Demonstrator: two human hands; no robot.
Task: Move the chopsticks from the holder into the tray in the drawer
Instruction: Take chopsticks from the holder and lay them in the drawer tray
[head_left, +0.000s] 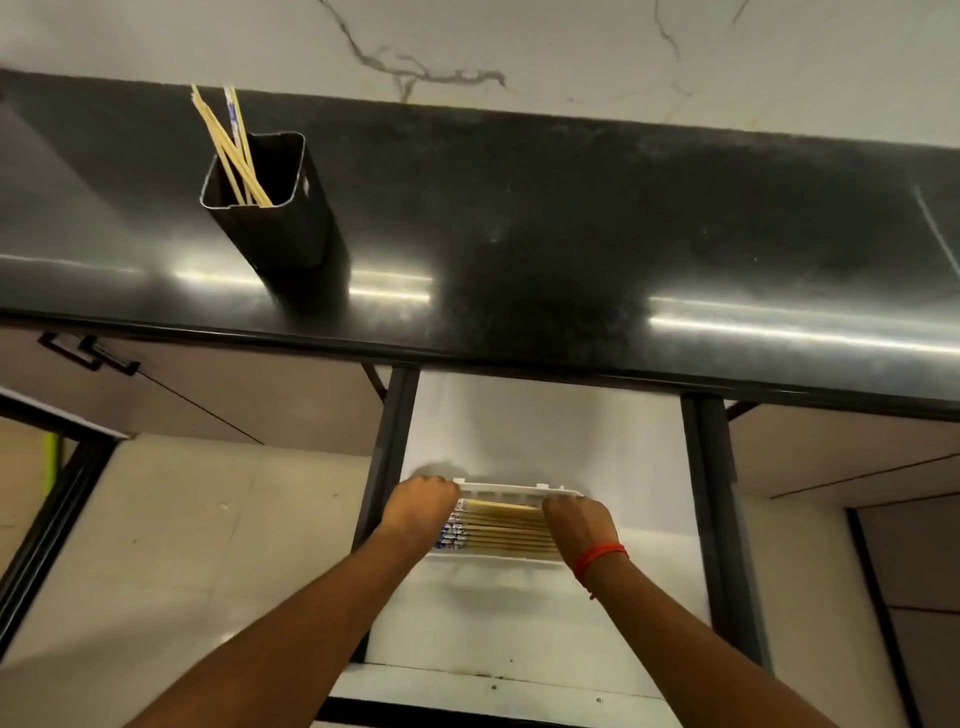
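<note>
A black square holder stands on the dark countertop at the left, with several wooden chopsticks leaning out of it. Below, an open white drawer holds a white tray. Several chopsticks lie side by side in the tray, their patterned ends to the left. My left hand is at the tray's left end with curled fingers, over the chopstick ends. My right hand, a red thread on its wrist, is at the tray's right end, fingers curled over the chopsticks. What each hand grasps is hidden.
The glossy black countertop runs across the view above the drawer, backed by a white marble wall. Dark drawer rails flank the drawer. A cabinet handle sits at the left, beige floor tiles below.
</note>
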